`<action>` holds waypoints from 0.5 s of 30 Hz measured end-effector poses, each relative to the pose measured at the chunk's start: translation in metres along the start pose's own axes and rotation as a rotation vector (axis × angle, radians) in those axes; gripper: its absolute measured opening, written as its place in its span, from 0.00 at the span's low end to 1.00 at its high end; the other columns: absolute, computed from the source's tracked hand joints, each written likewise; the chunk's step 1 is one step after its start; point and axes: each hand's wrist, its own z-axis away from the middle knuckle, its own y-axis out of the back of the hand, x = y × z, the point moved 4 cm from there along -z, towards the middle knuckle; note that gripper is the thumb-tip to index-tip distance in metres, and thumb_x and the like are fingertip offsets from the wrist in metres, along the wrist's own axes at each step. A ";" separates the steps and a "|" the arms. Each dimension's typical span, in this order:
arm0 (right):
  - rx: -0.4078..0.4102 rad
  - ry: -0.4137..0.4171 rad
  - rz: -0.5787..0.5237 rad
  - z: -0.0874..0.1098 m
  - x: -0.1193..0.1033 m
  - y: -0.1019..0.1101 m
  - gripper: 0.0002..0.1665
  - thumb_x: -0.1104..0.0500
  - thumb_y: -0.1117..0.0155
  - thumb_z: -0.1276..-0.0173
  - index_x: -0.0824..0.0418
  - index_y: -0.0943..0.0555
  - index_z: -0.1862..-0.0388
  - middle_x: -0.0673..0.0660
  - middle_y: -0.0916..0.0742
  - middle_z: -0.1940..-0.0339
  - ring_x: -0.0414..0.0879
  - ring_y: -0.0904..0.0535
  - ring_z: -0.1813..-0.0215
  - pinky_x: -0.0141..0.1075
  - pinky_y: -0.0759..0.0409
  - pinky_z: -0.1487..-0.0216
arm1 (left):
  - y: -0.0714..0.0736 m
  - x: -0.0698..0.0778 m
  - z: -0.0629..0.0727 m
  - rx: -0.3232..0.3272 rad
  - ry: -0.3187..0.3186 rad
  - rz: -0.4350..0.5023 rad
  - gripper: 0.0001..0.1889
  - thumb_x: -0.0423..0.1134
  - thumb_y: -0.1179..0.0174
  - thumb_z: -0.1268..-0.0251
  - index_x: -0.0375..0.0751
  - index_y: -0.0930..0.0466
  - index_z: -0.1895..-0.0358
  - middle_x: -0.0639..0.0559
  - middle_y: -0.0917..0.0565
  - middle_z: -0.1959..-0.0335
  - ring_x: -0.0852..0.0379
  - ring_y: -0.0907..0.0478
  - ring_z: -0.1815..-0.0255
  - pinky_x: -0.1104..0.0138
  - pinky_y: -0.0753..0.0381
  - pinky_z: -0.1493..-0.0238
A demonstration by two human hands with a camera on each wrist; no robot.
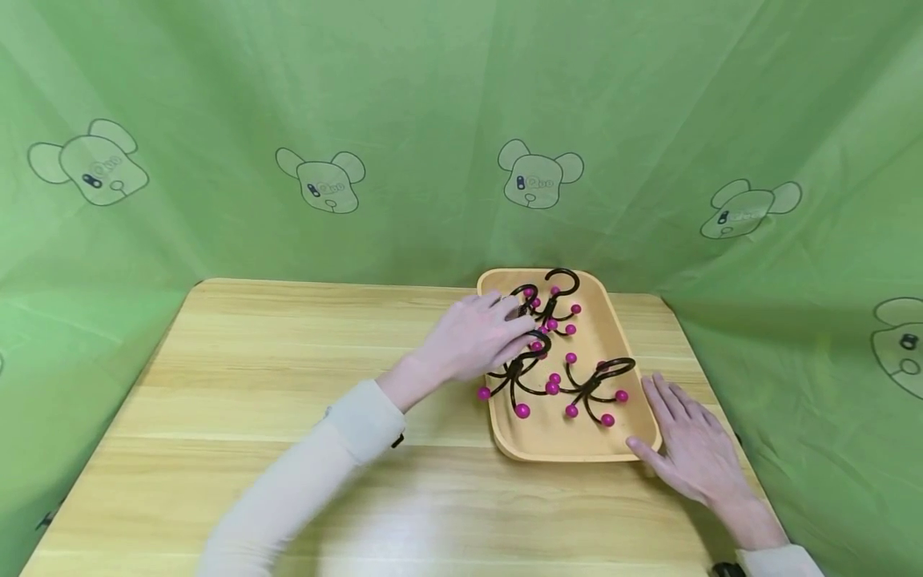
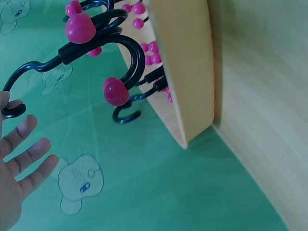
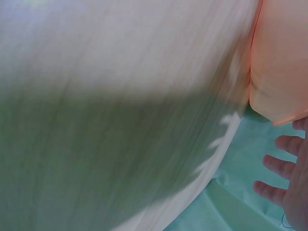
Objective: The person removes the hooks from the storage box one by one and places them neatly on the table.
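Note:
My left hand [image 1: 479,335] reaches over the left side of a light wooden tray [image 1: 577,447]. Its thumb and finger pinch the hook end of a black multi-prong hanger hook [image 2: 79,50] with pink ball tips, raised above the tray in the left wrist view. The remaining fingers are spread. Inside the tray lie more such hooks, one at the right [image 1: 590,386] and others at the back [image 1: 551,307], partly hidden by the hand. Against the tray's right front corner rests my right hand [image 1: 692,441], fingers extended; in the right wrist view its fingers [image 3: 279,166] appear beside the tray wall.
The tray stands on a wood-grain table [image 1: 288,385], toward its right side. A green curtain [image 1: 425,104] with mouse-head prints hangs behind the table and along both sides, close to the tray's back edge.

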 end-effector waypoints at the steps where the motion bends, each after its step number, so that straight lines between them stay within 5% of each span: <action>1: -0.001 -0.001 0.001 0.000 0.000 0.000 0.60 0.32 0.36 0.30 0.57 0.51 0.11 0.65 0.38 0.13 0.68 0.35 0.18 0.66 0.32 0.26 | 0.003 -0.002 0.001 0.012 0.002 0.006 0.14 0.55 0.48 0.17 0.56 0.18 0.45 0.54 0.14 0.50 0.55 0.18 0.53 0.65 0.13 0.57; 15: -0.003 0.001 0.014 0.001 -0.001 0.000 0.60 0.32 0.37 0.30 0.57 0.51 0.11 0.62 0.41 0.12 0.68 0.35 0.19 0.67 0.32 0.26 | 0.019 -0.042 0.021 0.109 0.042 -0.033 0.12 0.53 0.43 0.19 0.54 0.17 0.48 0.53 0.15 0.59 0.55 0.20 0.61 0.66 0.16 0.65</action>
